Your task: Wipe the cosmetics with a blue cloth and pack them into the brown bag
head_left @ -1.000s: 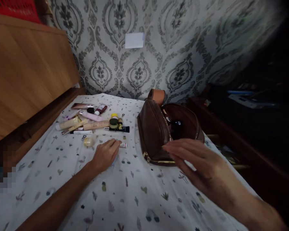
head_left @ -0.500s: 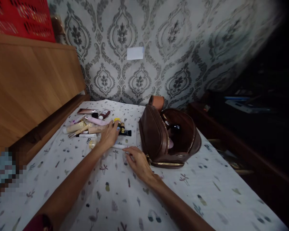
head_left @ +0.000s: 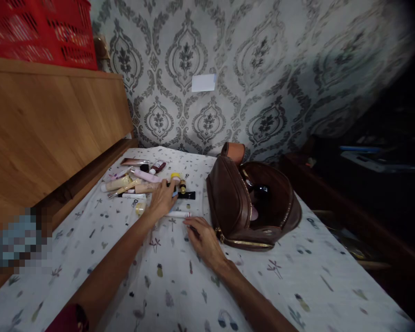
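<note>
My left hand (head_left: 162, 199) rests over the right side of a loose group of cosmetics, its visible fingers bent and apart; a dark item and a bit of blue show beside them. Around it lie a pink tube (head_left: 145, 175), a beige tube (head_left: 145, 188), a yellow-capped jar (head_left: 175, 177), a small gold-and-black bottle (head_left: 183, 186) and a black tube (head_left: 186, 195). A slim white tube (head_left: 178, 214) lies just below that hand. My right hand (head_left: 204, 240) hovers low with half-curled fingers apart, fingertips close to the tube's right end; contact is unclear.
An unzipped brown leather bag (head_left: 230, 203) stands right of my hands, with dark sunglasses (head_left: 262, 190) inside. A wooden cabinet (head_left: 55, 124) bearing a red basket (head_left: 69, 34) borders the left. Patterned wallpaper (head_left: 207, 122) rises behind the white printed cloth (head_left: 173, 281).
The whole view has shifted, so everything appears slightly further right and lower. Both hands keep nearly the same places among the cosmetics and beside the white tube.
</note>
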{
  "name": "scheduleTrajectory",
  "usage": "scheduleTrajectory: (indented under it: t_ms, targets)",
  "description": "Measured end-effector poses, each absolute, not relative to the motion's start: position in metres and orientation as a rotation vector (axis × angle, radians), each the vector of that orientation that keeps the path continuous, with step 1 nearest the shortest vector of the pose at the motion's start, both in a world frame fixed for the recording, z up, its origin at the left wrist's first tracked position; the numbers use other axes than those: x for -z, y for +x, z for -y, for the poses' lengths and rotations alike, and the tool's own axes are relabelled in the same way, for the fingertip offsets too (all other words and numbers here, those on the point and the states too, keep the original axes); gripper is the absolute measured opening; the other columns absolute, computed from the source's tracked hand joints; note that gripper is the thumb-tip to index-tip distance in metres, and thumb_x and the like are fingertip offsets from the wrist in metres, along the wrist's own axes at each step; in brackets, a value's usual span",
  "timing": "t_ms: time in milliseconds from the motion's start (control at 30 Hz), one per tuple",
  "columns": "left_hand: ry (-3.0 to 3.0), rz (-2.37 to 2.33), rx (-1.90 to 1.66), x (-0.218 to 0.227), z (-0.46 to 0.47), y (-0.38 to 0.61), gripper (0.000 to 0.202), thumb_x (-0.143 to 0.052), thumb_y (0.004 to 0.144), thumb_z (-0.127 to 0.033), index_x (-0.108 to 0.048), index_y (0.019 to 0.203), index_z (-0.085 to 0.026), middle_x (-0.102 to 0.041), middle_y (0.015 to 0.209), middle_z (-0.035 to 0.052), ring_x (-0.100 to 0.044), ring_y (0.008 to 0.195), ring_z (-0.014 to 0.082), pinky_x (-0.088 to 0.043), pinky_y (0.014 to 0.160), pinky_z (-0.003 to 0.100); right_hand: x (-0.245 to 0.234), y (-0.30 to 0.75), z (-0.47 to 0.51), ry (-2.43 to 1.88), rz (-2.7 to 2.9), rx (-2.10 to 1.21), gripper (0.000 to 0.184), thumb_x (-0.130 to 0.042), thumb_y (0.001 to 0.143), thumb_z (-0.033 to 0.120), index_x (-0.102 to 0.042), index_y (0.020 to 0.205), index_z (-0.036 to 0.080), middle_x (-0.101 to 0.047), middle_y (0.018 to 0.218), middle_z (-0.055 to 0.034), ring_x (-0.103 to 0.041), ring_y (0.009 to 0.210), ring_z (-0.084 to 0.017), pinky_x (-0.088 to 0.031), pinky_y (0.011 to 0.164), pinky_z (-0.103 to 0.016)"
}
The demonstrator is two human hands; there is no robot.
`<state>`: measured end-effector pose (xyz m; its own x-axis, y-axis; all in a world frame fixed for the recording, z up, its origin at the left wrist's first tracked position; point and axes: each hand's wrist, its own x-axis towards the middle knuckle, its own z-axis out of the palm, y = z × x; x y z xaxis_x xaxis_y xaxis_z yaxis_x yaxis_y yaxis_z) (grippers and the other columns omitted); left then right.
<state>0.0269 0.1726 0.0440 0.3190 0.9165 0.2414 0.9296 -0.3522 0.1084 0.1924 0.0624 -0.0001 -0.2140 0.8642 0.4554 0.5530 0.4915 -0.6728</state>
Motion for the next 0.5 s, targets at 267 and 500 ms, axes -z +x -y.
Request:
scheduleTrajectory:
  t_ms: [267,500]
  targets:
    - [-2.536,1.743,0.735,-0.047,-0.144,0.012,0.037,-0.052,0.095,-0.030,-0.046,0.130,-0.021,-0.055,0.124,0.0104,-0.056,0.115,0.0268,-0.050,0.090,0.037,0.001,0.192,-0.062,-1.254,1.805,-0.525,0.033,-0.052,0.087,0.014,-0.067,0.115,0.018,-0.070,0.105,-0.0114,-0.065,0.098,-0.024,-0.055,0.086,-0.041]
    - [-2.807,1.501,1.099,-0.038,-0.086,0.027,0.039,-0.058,0.093,-0.031,-0.048,0.129,-0.021,-0.060,0.123,0.0086,-0.058,0.118,0.0232,-0.049,0.099,0.036,0.005,0.193,-0.065,-1.199,1.799,-0.586,0.055,-0.057,0.081,0.015,-0.051,0.136,0.019,-0.063,0.125,-0.0134,-0.063,0.111,-0.025,-0.052,0.096,-0.043]
